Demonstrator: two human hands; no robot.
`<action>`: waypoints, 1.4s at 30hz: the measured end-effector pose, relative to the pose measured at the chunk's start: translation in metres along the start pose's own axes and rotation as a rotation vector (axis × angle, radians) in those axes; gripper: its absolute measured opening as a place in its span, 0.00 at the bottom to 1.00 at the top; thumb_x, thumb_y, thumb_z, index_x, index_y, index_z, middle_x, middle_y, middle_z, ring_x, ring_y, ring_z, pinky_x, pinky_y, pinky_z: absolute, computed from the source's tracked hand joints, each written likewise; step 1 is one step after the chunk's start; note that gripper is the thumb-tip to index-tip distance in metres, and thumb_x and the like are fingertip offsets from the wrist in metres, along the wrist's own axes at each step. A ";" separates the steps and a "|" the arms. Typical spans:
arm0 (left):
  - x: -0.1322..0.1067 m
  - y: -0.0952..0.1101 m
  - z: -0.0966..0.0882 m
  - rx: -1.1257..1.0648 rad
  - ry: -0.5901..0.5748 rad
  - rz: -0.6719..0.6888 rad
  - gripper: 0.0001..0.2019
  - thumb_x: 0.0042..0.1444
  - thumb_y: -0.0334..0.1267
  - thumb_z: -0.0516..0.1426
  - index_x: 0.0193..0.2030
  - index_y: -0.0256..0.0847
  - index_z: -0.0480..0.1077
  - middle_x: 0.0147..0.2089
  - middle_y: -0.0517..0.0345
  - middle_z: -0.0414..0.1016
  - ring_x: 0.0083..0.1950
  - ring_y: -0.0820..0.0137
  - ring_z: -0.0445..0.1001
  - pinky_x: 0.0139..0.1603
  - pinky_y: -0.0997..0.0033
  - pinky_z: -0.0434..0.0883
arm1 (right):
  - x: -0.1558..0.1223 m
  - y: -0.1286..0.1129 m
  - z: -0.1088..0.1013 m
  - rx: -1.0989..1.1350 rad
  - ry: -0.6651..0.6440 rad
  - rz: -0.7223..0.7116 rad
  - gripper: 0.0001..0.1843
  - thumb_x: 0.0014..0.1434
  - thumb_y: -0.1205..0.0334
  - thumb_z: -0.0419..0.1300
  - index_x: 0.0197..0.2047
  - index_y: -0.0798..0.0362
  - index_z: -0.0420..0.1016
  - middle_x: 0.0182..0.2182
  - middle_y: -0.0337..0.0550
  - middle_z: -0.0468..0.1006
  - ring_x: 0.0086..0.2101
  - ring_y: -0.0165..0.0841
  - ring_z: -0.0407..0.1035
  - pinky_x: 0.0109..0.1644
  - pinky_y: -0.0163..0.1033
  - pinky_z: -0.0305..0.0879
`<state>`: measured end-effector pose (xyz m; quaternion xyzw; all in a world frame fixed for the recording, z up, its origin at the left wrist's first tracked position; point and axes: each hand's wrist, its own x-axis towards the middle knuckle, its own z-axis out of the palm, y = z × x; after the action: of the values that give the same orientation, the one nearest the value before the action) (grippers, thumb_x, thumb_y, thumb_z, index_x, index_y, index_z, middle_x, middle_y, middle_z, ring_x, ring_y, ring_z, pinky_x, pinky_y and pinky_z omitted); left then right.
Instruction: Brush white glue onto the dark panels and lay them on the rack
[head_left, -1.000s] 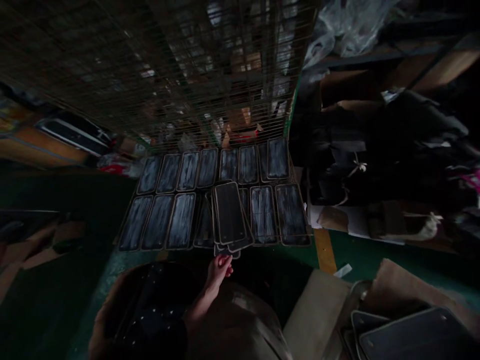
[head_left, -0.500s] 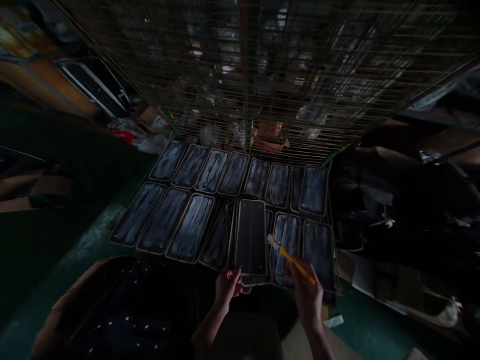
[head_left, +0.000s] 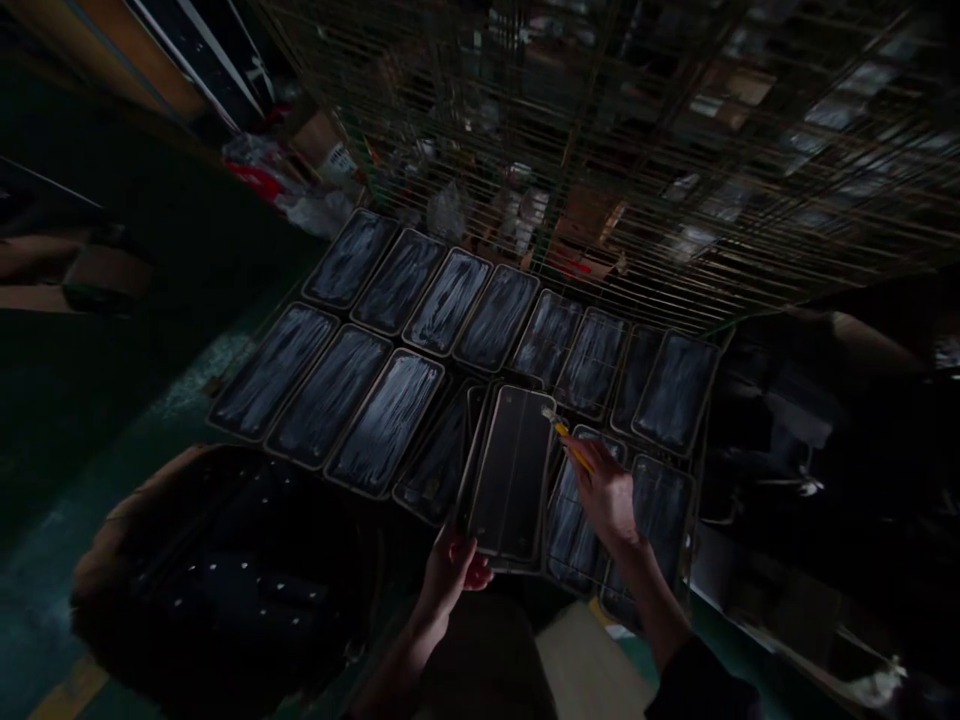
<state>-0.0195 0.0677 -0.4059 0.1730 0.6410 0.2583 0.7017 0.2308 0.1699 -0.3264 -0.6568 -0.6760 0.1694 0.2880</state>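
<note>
My left hand point(head_left: 452, 568) pinches the near edge of a dark uncoated rectangular panel point(head_left: 513, 470) that lies on top of a small stack. My right hand point(head_left: 609, 492) grips a yellow-handled brush point(head_left: 568, 444), its bristles touching the panel's far right corner. Around the stack, several similar panels point(head_left: 386, 420) streaked with white coating lie in two rows on a low wire rack point(head_left: 705, 400).
A tall wire-mesh cage point(head_left: 600, 150) stands behind the rack. A dark speckled bag or garment point(head_left: 225, 580) sits at my lower left. Cardboard and dark clutter point(head_left: 825, 420) fill the right. The floor point(head_left: 45, 600) is green.
The view swung left and down. My right hand came in with the brush and moved forward until the bristles reached the top panel. My left hand stayed on the panel's near edge.
</note>
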 end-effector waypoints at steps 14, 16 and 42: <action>0.000 -0.001 0.000 -0.011 0.023 -0.026 0.29 0.42 0.63 0.63 0.35 0.39 0.60 0.25 0.55 0.77 0.24 0.65 0.79 0.23 0.69 0.75 | -0.025 0.003 0.011 -0.005 -0.187 0.004 0.14 0.67 0.63 0.49 0.52 0.47 0.72 0.44 0.43 0.76 0.39 0.32 0.74 0.39 0.34 0.70; 0.000 -0.001 0.001 -0.012 0.029 -0.033 0.30 0.40 0.63 0.63 0.35 0.40 0.60 0.25 0.55 0.77 0.24 0.64 0.79 0.23 0.69 0.75 | -0.054 -0.013 0.003 0.025 -0.269 0.026 0.15 0.67 0.64 0.49 0.52 0.46 0.72 0.44 0.43 0.77 0.39 0.33 0.75 0.39 0.36 0.71; -0.001 -0.001 -0.001 -0.029 0.028 -0.009 0.27 0.42 0.62 0.63 0.34 0.41 0.61 0.25 0.55 0.77 0.24 0.64 0.78 0.24 0.68 0.75 | 0.006 0.001 0.026 -0.078 -0.216 -0.123 0.13 0.68 0.60 0.51 0.50 0.48 0.74 0.44 0.43 0.78 0.38 0.31 0.75 0.38 0.33 0.69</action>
<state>-0.0200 0.0659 -0.4059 0.1563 0.6478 0.2671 0.6961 0.2154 0.1802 -0.3462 -0.6028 -0.7481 0.1948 0.1977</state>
